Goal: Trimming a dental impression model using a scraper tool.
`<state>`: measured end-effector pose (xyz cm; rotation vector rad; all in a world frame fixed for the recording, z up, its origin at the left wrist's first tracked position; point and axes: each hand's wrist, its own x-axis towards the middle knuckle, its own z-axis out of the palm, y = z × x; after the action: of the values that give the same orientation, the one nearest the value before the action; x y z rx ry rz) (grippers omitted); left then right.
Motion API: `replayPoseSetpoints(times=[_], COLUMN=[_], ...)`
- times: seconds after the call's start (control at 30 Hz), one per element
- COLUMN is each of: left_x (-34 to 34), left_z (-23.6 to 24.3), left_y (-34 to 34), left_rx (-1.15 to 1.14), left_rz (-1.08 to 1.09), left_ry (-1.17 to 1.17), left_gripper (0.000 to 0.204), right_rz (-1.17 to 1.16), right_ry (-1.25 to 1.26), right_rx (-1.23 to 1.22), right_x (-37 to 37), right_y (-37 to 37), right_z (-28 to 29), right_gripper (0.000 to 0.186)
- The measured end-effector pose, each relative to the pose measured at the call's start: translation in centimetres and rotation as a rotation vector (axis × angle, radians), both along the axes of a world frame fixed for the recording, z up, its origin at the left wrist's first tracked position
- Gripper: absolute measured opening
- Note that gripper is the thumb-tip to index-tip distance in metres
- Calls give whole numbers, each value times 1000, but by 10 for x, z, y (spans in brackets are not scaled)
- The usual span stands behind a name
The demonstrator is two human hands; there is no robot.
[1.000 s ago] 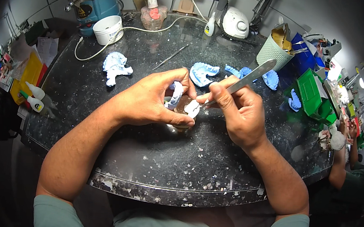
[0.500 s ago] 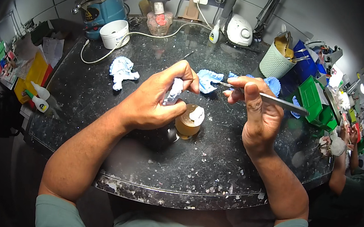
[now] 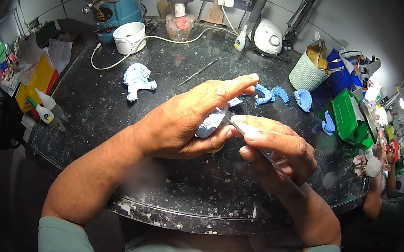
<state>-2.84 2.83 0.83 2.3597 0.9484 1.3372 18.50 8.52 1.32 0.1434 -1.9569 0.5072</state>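
Pale-blue piece (image 3: 210,123): gripped in left hand (image 3: 183,113), thumb and fingers closed around it, apparently for steadiness.
Metal tool (image 3: 281,170): pinched by right hand (image 3: 285,152), likely for control.

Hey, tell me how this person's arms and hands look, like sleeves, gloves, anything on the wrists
The left hand and right hand are bare, with no gloves, rings or watch showing. Both sleeves are short, plain and grey-green, leaving the forearms uncovered.

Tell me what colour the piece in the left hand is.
The piece is pale bluish white, seen best in the head view.
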Motion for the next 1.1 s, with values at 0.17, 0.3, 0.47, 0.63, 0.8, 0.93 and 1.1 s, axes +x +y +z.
replayPoseSetpoints(times=[0.17, 0.3, 0.47, 0.63, 0.8, 0.93, 1.1], left_x=[3, 10, 8, 15, 17, 14, 15], left_z=[4, 0, 4, 1, -3, -3, -1], left_y=[-7, -5, -3, -2, -2, -3, -2], left_rx=[-38, -31, 191, 89, 79, 136, 172], left_rz=[71, 84, 122, 18, -18, 29, 48], left_ry=[-8, -132, 68, -84, -140, -83, -57], left_gripper=[87, 87, 74, 71, 65, 56, 52], right_rz=[21, 64, 29, -17, -19, 30, 38], right_ry=[-4, -7, -30, 2, -4, 3, -3], right_rx=[-17, -69, 50, 5, -3, -3, 6], right_x=[0, 0, 0, 3, 1, 0, 3], right_y=[-4, -5, -6, -8, -6, -7, -10], right_z=[4, 6, 9, 4, 3, 0, 2], right_gripper=[33, 34, 38, 39, 38, 38, 37])
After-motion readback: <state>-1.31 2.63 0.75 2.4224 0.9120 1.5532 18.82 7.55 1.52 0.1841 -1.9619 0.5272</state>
